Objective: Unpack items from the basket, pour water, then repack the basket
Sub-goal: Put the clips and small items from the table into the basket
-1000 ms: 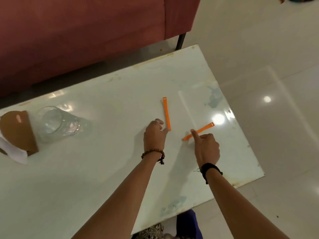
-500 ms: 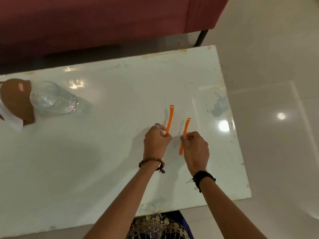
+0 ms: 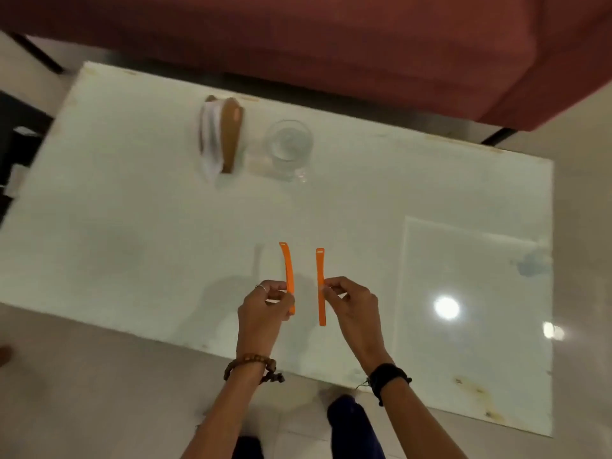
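Observation:
Two orange straps stand side by side above the white table point(image 3: 132, 226), near its front edge. My left hand point(image 3: 261, 309) pinches the left orange strap point(image 3: 288, 273) near its lower end. My right hand point(image 3: 352, 306) pinches the right orange strap point(image 3: 320, 283) at about its middle. Both straps point away from me and sit a short gap apart. At the back of the table stands a clear glass point(image 3: 288, 147) with water in it. Left of it is a brown holder point(image 3: 231, 134) with white napkins point(image 3: 210, 140). No basket is in view.
A dark red sofa point(image 3: 331, 44) runs along the far side of the table. A clear flat sheet point(image 3: 470, 276) lies on the table's right part, with a lamp glare on it. Pale floor tiles show on the right and below the front edge.
Both hands have picked the straps up off the table and turned them parallel. The camera has swung, so the glass and holder now appear at the back middle.

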Motion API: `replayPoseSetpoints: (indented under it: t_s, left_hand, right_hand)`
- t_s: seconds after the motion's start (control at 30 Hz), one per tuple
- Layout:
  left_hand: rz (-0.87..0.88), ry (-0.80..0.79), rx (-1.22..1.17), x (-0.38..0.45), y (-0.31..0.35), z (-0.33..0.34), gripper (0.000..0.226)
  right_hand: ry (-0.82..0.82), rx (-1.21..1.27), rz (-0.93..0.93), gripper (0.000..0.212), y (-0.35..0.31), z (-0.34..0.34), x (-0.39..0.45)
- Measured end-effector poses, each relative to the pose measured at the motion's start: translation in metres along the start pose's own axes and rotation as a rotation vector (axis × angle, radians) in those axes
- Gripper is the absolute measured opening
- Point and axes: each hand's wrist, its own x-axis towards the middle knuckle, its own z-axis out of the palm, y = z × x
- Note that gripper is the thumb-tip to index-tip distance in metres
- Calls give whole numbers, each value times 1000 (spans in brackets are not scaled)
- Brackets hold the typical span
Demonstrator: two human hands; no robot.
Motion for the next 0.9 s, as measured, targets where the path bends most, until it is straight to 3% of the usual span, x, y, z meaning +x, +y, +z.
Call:
replayPoseSetpoints:
  t_s: [0.43, 0.73, 0.9]
  left_hand:
    - [11, 122, -166, 27, -35, -307, 11]
    - [-34, 308, -220, 81, -36, -431, 25]
    - [-89, 356, -144, 135, -33, -503, 21]
  right_hand:
    - [-133, 26, -141, 11, -157, 242, -48]
    - [-223, 108, -163, 11, -257, 382, -26]
    - [-234, 90, -166, 11, -309, 456, -4]
